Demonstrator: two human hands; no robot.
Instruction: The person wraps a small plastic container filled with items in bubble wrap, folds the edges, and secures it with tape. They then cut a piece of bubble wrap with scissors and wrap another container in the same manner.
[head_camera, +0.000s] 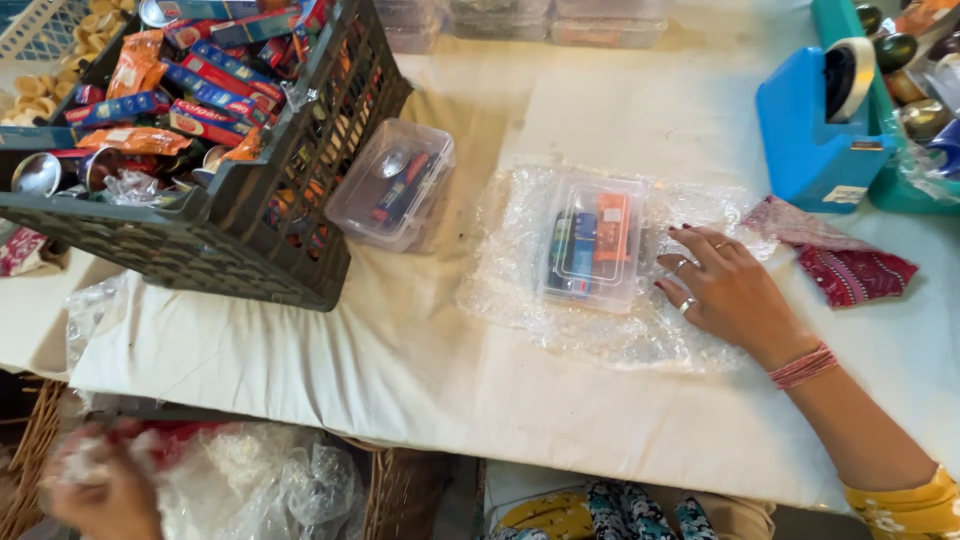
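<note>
At the lower left, below the tabletop edge, the left hand is blurred in a mass of crinkled clear plastic with something red in it; its grip cannot be told from this view. The blur suggests the hand is working out of sight, so it could snag or tear the film unseen.

Above it, a dark slatted crate heaped with small coloured packets overhangs the tabletop's left edge. A nudge could tip it or spill packets. Just beside it a clear lidded box leans on the crate's side and could slide flat if the crate shifts.

Further right, a second clear box with blue and orange items inside lies flat in the middle of a bubble-wrap sheet. The wrap is slick and loose, so a sideways push could skate the box off centre.

The right hand lies palm down on the wrap just beside that box, fingers spread and slack, its grip open and holding nothing, the forearm reaching in from the lower right. A red patterned cloth and a blue tape dispenser sit near it.
</note>
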